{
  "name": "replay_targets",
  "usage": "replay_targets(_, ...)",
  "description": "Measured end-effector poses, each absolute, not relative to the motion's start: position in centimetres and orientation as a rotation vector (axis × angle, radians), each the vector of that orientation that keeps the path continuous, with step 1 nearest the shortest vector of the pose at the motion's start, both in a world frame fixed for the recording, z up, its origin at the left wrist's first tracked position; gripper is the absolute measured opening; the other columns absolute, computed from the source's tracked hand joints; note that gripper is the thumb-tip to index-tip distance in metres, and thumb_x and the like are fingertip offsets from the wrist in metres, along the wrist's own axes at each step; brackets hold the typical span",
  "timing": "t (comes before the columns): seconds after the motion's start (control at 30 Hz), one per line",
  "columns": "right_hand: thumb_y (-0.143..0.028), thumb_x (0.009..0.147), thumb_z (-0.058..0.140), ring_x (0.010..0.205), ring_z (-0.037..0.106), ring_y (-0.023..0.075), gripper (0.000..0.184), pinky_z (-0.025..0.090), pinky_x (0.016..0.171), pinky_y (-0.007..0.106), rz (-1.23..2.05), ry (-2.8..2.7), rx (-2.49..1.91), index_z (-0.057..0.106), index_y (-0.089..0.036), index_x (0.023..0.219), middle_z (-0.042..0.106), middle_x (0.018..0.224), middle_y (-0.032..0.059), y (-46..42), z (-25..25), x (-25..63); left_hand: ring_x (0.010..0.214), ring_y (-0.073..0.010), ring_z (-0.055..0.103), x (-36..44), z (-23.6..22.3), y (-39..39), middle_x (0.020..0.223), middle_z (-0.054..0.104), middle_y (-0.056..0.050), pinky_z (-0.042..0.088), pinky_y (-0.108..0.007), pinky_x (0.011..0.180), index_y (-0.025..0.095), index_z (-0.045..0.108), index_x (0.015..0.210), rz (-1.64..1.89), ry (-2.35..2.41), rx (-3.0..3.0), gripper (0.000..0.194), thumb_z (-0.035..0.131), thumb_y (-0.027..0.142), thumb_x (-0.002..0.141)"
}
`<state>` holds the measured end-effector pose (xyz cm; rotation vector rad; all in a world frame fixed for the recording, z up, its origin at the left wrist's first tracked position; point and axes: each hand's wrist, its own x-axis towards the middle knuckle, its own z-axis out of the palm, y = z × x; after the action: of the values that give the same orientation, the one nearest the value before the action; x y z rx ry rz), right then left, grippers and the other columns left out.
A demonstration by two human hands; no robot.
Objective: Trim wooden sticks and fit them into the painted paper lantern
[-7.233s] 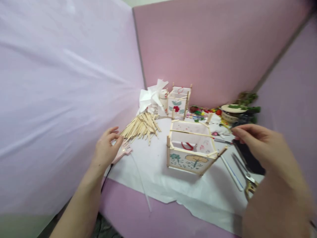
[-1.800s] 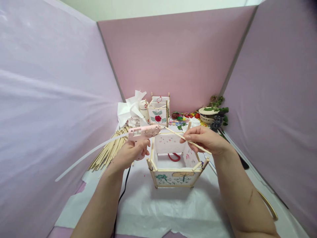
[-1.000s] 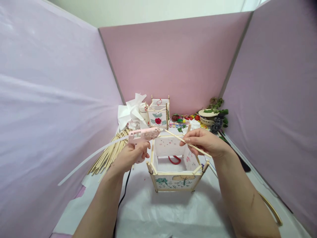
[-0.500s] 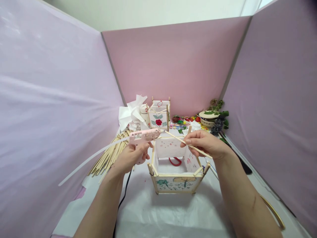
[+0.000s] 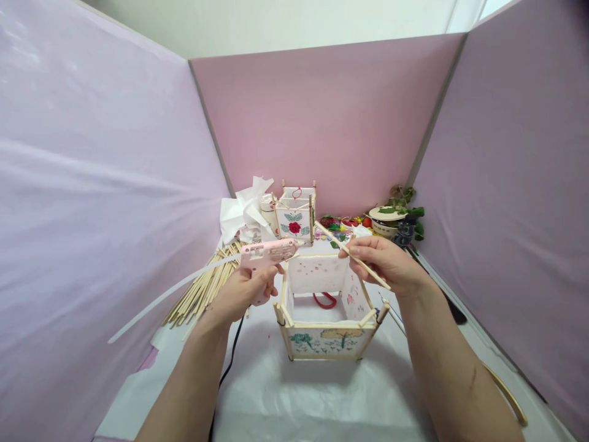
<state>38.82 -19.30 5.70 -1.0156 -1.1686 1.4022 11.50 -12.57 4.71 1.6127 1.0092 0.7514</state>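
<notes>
In the head view, your right hand [image 5: 380, 261] grips a wooden stick [image 5: 368, 270] slanting up-left toward the glue gun [image 5: 267, 252] in your left hand [image 5: 251, 288], tips apart.

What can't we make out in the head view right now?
Head view, all of these:
- Trigger of the glue gun: hidden by the left hand.
- Any glue on the tip of the stick in the right hand: too small.
- Far end of the black cord: cut off by the bottom edge.
- Rest of the gold curved piece: behind the right forearm.
- Lettering on the bowl: too small.
</notes>
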Motion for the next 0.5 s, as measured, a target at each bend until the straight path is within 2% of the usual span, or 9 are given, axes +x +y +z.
replay_targets(0.1, -0.04, 0.074, 0.071, 0.04, 0.041, 0.0037, 0.026, 0.031, 0.036, 0.016, 1.233, -1.022, -0.903, 0.064, -0.017, 0.085, 0.062, 0.06, -0.0017, -18.8, 5.8, 38.0, 0.048, -0.0113, 0.048, 11.5, 4.5, -12.6, 0.057, 0.055, 0.001, 0.034, -0.021, 0.045, 0.016, 0.061, 0.086, 0.759, 0.962, 1.624, 0.034, 0.056, 0.049, 0.077)
replay_targets(0.23, -0.039, 0.074, 0.072, 0.062, 0.059, 0.0077, 0.026, 0.05, 0.058, 0.019, 1.041, -0.994, -0.84, 0.062, -0.019, 0.086, 0.069, 0.082, 0.0035, -18.3, 5.4, 37.0, 0.05, -0.0114, 0.049, 11.6, 4.4, -12.8, 0.054, 0.053, 0.002, 0.034, -0.021, 0.045, 0.016, 0.062, 0.087, 0.738, 0.911, 1.623, 0.031, 0.056, 0.045, 0.078)
replay_targets(0.33, -0.04, 0.078, 0.069, 0.07, 0.063, 0.009, 0.025, 0.053, 0.069, 0.022, 0.978, -1.02, -0.851, 0.062, -0.019, 0.089, 0.07, 0.091, 0.0054, -18.2, 5.1, 36.8, 0.051, -0.011, 0.048, 11.7, 4.5, -13.0, 0.055, 0.051, 0.002, 0.034, -0.02, 0.045, 0.016, 0.062, 0.086, 0.735, 0.892, 1.663, 0.028, 0.055, 0.043, 0.079)
replay_targets(0.5, -0.042, 0.078, 0.069, 0.071, 0.064, 0.0091, 0.026, 0.054, 0.071, 0.022, 0.976, -1.021, -0.864, 0.062, -0.018, 0.089, 0.071, 0.094, 0.006, -18.2, 4.8, 36.4, 0.051, -0.0095, 0.043, 11.5, 4.4, -13.1, 0.059, 0.051, 0.002, 0.032, -0.019, 0.044, 0.017, 0.062, 0.086, 0.687, 0.896, 1.679, 0.024, 0.056, 0.038, 0.078)
